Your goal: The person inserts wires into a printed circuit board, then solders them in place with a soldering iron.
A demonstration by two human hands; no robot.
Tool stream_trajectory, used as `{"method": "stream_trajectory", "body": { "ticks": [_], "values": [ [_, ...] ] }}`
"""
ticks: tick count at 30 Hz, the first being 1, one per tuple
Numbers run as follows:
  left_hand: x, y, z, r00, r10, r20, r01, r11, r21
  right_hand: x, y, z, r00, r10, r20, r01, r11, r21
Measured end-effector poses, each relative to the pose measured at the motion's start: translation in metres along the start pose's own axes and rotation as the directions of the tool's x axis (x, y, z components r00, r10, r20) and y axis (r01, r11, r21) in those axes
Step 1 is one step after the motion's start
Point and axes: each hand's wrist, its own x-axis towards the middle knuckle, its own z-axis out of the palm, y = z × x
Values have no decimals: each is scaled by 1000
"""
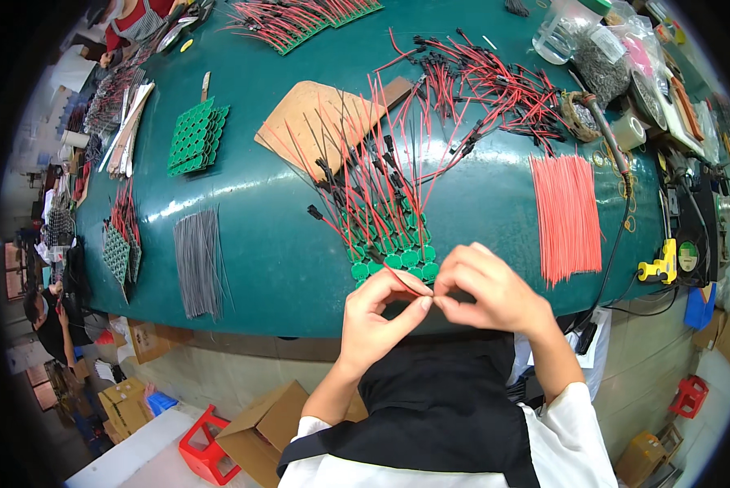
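At the lower centre of the frame, the left hand [379, 313] and the right hand [489, 289] are meeting fingertip to fingertip at the near edge of the dark green worktable [251, 244], both narrowed into a pinch on a thin red wire [406, 282] that is running up toward the green panel of small round circuit boards [393, 244] just above the hands. Red and black leads with black connectors are standing up from that panel, fanning over a tan cardboard sheet [308, 114] in the upper centre. A neat bundle of cut red wires [567, 215] is lying at right of centre, well apart from the hands, and a bundle of grey-black wires [199, 260] is lying at left of centre. A loose pile of red wired connectors [495, 85] is spreading across the upper right. A red plastic stool [205, 447] is showing at the lower left.
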Motion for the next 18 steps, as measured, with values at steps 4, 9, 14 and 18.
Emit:
{"method": "stream_trajectory", "body": {
  "ticks": [4, 9, 14, 18],
  "values": [
    [12, -15, 5, 966, 147, -214, -76, 948, 308, 31, 39, -19, 945, 148, -293, -233, 931, -282],
    [20, -22, 16, 947, 255, -197, -120, 847, 517, 39, 76, -16, 942, 209, -263, -332, 703, -629],
    [19, -29, 14, 932, 304, -198, -141, 806, 574, -1, 29, -18, 925, 317, -209, -378, 724, -577],
    [21, -31, 16, 923, 333, -193, -169, 800, 575, -34, 14, -12, 828, 447, -337, -556, 729, -399]
  ]
}}
